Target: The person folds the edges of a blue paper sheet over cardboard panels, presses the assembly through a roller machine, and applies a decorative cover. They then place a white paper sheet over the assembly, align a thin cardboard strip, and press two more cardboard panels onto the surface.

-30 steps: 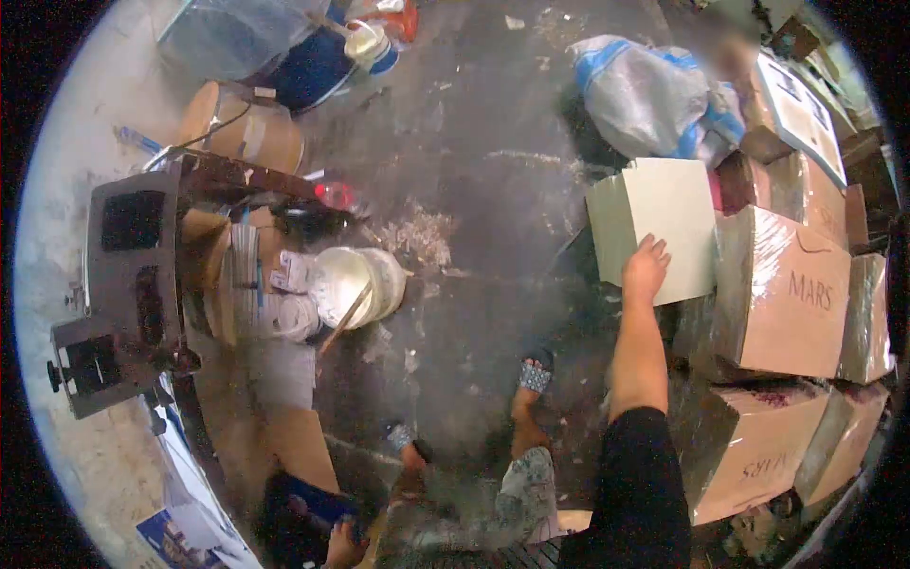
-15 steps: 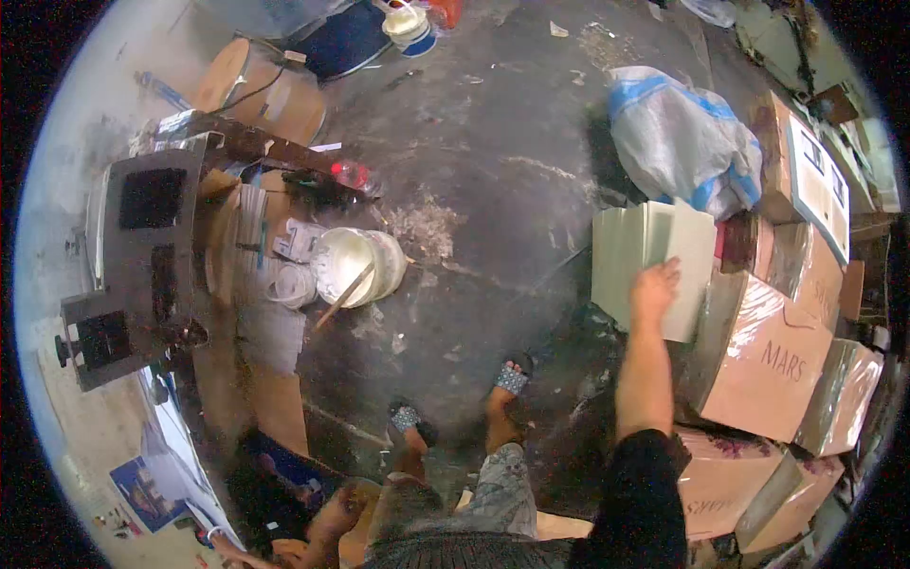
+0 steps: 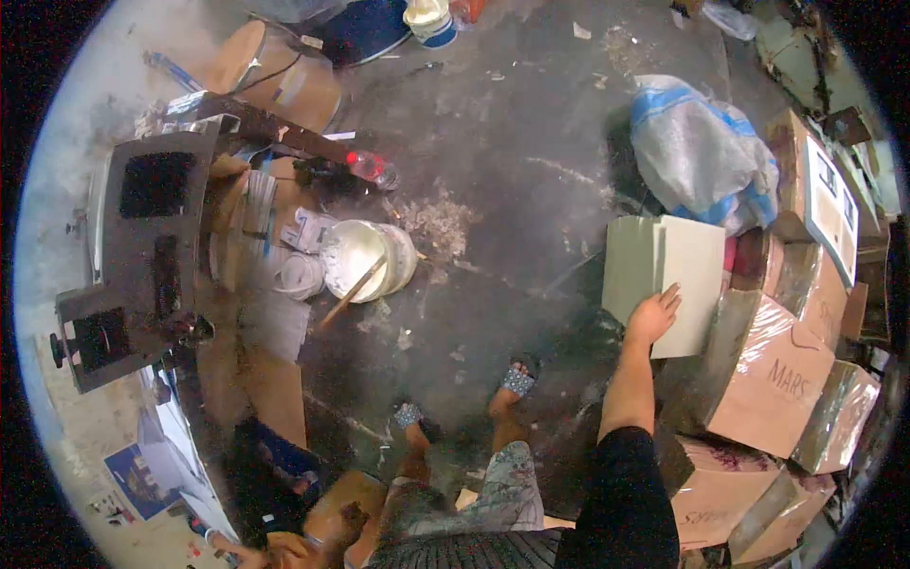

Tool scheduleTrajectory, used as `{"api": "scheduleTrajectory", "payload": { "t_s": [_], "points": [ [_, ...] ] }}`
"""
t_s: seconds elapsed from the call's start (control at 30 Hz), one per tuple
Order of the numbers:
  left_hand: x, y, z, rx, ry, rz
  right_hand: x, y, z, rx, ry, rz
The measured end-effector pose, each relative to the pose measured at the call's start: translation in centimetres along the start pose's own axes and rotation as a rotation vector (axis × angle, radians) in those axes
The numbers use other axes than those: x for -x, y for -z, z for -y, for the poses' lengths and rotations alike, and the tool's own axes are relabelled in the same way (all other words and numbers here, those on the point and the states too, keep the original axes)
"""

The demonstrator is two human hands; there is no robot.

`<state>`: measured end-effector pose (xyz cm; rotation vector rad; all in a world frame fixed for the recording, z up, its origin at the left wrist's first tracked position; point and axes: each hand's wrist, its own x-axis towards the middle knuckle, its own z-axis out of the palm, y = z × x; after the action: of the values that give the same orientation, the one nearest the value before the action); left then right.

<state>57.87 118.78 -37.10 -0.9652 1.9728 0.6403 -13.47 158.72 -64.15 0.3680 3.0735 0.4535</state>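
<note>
My right hand reaches out to a stack of pale cardboard sheets on the right. Its fingers lie stretched and slightly apart on the upper sheet, across that sheet's left edge. Whether the thumb goes under the edge is hidden. What appears to be my left hand is low down, beside my left leg and over a brown surface. It is dark and blurred, so its fingers cannot be made out.
A white-and-blue sack lies beyond the sheets. Cartons are piled along the right. On the left stand a white bucket with a stick across it, a red-capped bottle and a dark metal machine. Debris dots the floor.
The raised edge of the upper sheet has come down, leaving the sheet flatter over the stack. My right hand's fingers look flatter on it. The whole view has shifted slightly.
</note>
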Motion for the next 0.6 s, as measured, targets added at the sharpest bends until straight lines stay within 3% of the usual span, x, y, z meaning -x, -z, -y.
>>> {"api": "scheduleTrajectory", "payload": {
  "t_s": [0.07, 0.1, 0.13, 0.2, 0.27, 0.37, 0.4, 0.43, 0.47, 0.5, 0.53, 0.57, 0.6],
  "points": [
    [-2.5, -5.0, 6.6, -0.126, -0.242, -0.117, 1.7, 0.0, -0.6, 0.008, 0.075, 0.038],
    [-2.1, -1.6, 4.4, 0.004, -0.127, -0.056, 1.9, 1.2, -0.8, 0.024, 0.084, 0.078],
    [-1.6, 1.9, 0.3, 0.063, -0.049, -0.056, 2.1, 0.5, -0.7, 0.039, 0.048, -0.071],
    [0.5, 6.8, -5.7, 0.079, 0.02, -0.108, 1.2, 2.4, -0.2, 0.028, 0.026, 0.066],
    [1.5, 8.4, -7.6, 0.055, 0.04, -0.16, 1.8, -0.9, -1.6, -0.053, 0.05, 0.05],
    [-0.7, 4.5, 0.8, 0.293, -0.073, -0.078, 1.2, 0.8, -2.0, -0.266, 0.069, -0.101],
    [0.0, 3.5, 0.8, 0.317, -0.06, -0.095, 1.2, 2.7, -2.4, -0.483, -0.067, -0.135],
    [0.1, 3.7, 0.2, 0.288, -0.021, -0.068, 0.4, -0.7, -5.7, -0.577, 0.121, -0.265],
    [0.3, 4.1, -0.4, 0.265, 0.024, -0.048, -0.2, -2.0, -8.0, -0.571, -0.052, -0.18],
    [0.3, 4.6, -1.6, 0.255, 0.075, -0.04, -2.6, -2.2, -11.2, -0.555, 0.003, -0.131],
    [0.3, 5.4, -2.9, 0.254, 0.129, -0.041, -3.2, 0.4, -13.6, -0.497, -0.046, 0.078],
    [0.8, 6.1, -4.2, 0.265, 0.19, -0.038, -1.9, 8.5, -13.2, -0.236, 0.165, -0.096],
    [1.5, 6.9, -5.6, 0.284, 0.252, -0.035, -5.8, 7.1, -16.6, -0.943, 0.149, 0.233]
  ]
}}
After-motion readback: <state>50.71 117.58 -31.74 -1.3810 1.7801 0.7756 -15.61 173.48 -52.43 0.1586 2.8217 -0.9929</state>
